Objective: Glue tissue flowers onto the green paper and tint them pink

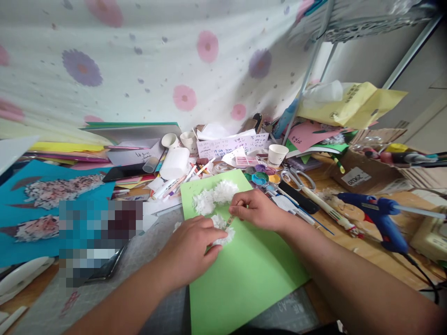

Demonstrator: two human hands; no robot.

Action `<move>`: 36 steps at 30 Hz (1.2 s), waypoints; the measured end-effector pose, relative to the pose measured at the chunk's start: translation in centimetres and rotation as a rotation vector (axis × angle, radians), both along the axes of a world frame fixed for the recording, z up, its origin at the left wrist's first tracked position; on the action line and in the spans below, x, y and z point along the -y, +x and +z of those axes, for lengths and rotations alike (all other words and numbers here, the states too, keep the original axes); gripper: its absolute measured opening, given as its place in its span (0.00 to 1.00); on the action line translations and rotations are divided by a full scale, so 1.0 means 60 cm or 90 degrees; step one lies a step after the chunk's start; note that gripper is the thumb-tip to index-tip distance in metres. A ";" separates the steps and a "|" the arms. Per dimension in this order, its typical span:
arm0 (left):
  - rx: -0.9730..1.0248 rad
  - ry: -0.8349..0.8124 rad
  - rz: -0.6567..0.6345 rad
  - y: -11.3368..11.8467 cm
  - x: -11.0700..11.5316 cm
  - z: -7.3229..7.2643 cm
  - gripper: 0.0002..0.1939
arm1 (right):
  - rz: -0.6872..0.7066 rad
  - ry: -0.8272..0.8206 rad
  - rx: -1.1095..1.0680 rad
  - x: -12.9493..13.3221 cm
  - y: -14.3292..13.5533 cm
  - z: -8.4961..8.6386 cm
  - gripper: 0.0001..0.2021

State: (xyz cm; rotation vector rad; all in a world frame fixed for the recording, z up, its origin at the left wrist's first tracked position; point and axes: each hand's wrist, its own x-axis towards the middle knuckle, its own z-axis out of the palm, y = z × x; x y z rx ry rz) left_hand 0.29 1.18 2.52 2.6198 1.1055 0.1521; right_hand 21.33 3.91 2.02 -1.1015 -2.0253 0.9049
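A green sheet of paper [244, 274] lies in front of me, with crumpled white paper tufts [213, 196] in a curved band on its upper part. My left hand [195, 249] rests over the lower tufts [225, 236], fingers stretched and thumb apart, index fingertip touching the white paper. Between the thumb and fingers of my right hand [253, 209] is a short, thin patterned stick [230, 220], its lower end down at the tufts beside my left fingertips. Its exact kind is too small to tell. Part of the tufts is hidden under my left hand.
A grey cutting mat [167, 298] lies beneath the sheet. At right are a blue hot glue gun [380, 218], scissors [296, 177] and brushes. Paper cups [277, 154], pens and paint pots crowd the back. Blue paper [38, 186] with textured shapes lies at left.
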 end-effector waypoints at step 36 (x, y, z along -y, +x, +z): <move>-0.169 0.036 0.341 -0.186 -0.093 0.028 0.07 | 0.023 -0.017 0.001 0.005 0.001 0.005 0.14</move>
